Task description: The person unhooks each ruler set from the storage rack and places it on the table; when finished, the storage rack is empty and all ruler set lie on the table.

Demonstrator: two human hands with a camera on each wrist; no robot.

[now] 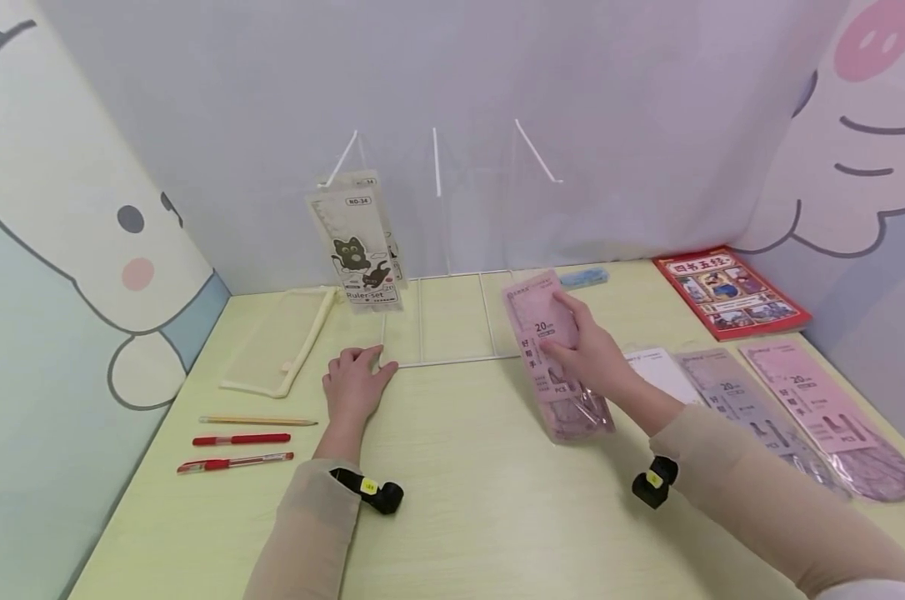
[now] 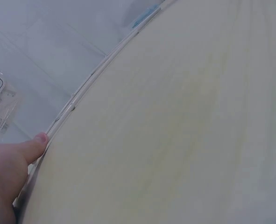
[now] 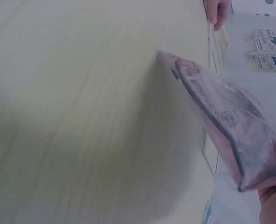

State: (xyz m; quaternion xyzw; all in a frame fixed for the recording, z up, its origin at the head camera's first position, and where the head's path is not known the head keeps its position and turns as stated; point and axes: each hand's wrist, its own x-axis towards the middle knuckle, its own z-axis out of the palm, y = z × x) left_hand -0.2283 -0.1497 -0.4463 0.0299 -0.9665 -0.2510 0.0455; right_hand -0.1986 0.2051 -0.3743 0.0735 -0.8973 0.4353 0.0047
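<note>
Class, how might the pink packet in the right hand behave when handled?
The pink packet seems fairly stiff, since it barely sags in the right hand. It is probably light, being held one-handed. Its glossy wrapper may be slippery.

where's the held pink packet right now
In the head view, the pink 20 cm packet is right of centre, gripped by the right hand, left of the white packet.

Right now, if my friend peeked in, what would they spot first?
Probably the pink packet in the right hand, by the right end of the white wire rack. Next might be the black-cat ruler set hanging from the rack's left hook. The bright red book at the table's back right stands out too.
</note>
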